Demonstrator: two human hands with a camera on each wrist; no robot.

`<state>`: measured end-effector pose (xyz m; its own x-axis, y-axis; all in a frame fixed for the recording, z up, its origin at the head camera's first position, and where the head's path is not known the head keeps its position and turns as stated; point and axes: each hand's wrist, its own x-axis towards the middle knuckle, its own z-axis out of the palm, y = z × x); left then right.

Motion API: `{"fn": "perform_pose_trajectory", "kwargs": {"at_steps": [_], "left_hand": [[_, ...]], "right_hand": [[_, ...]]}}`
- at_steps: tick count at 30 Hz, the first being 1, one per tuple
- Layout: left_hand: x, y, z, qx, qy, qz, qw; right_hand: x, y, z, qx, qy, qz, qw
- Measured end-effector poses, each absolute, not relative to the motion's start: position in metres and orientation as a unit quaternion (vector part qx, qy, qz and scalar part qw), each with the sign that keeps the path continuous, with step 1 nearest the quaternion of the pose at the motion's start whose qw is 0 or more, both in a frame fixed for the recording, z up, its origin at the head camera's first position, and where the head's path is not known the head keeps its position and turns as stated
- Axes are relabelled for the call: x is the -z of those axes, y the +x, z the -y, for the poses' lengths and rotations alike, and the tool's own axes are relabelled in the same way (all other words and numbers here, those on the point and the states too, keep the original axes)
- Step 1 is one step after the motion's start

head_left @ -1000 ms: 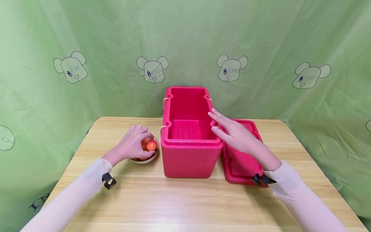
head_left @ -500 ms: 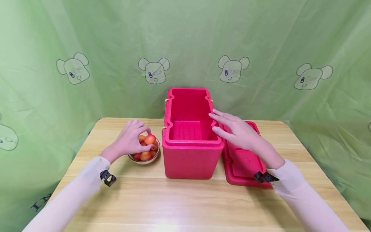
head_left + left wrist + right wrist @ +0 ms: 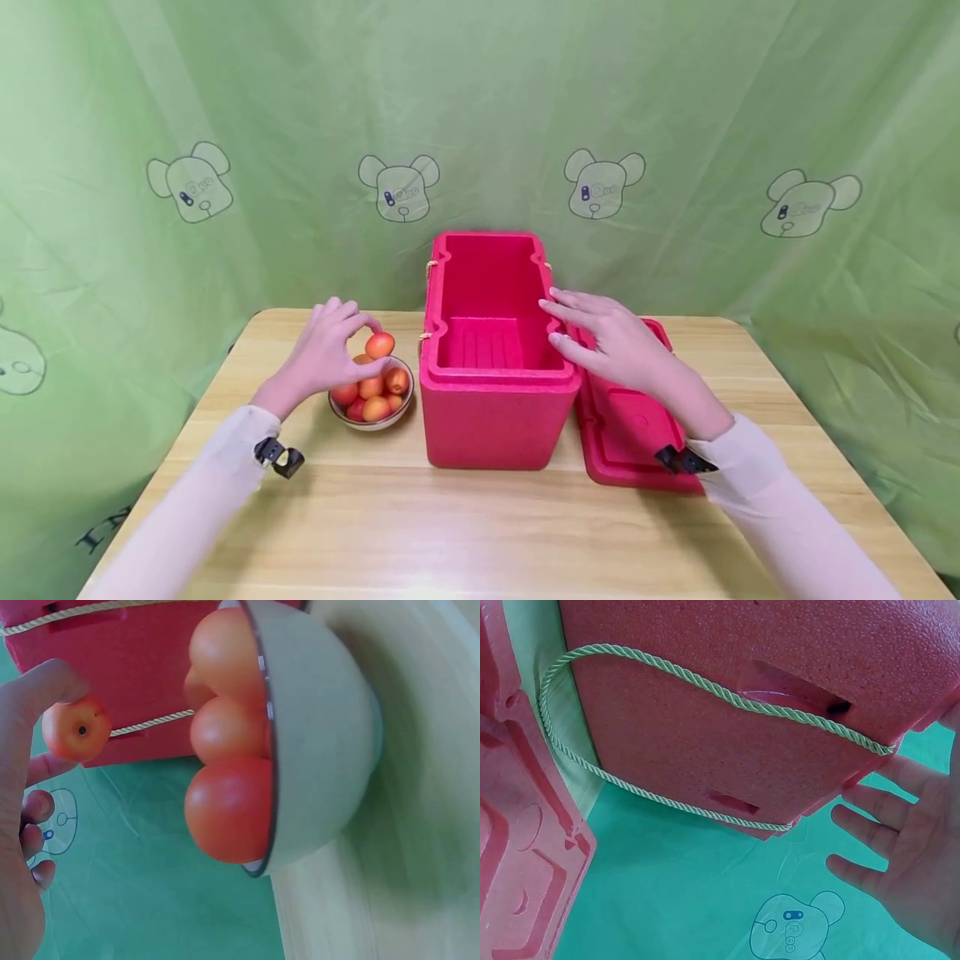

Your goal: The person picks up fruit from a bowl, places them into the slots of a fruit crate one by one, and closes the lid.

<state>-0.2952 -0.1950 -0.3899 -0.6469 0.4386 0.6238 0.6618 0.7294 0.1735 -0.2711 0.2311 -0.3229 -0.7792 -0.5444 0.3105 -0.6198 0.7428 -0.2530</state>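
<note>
Between thumb and fingertips my left hand point(image 3: 318, 354) pinches an orange-red apricot point(image 3: 380, 345). It is held above a bowl point(image 3: 322, 750) filled with several more apricots point(image 3: 377, 408); a small dark stem hollow shows on the held one in the left wrist view. Right of the bowl stands a deep red foam box point(image 3: 495, 425), its top uncovered and its ribbed floor visible. My right hand point(image 3: 626, 346), fingers extended, rests on the right rim of that box. Seen from the right wrist, the fingers point(image 3: 874, 832) spread apart near the upper edge, beside a rope handle point(image 3: 667, 667).
A red lid point(image 3: 637, 437) lies on the wooden table point(image 3: 450, 533) to the right of the box, partly under my right forearm. Green curtains point(image 3: 480, 100) with printed bear heads enclose the table at the back and sides.
My left hand has lifted the apricot up out of the bowl and drawn slightly left, uncovering more of the fruit below. The right hand stays on the box rim.
</note>
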Motion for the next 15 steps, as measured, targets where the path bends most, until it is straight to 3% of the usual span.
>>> {"fn": "perform_pose_trajectory", "kwargs": {"at_steps": [15], "left_hand": [[0.369,-0.300,0.190,0.186,-0.303,0.886,0.298]], "right_hand": [[0.326,-0.270,-0.231,-0.185,0.306,0.928,0.107]]}}
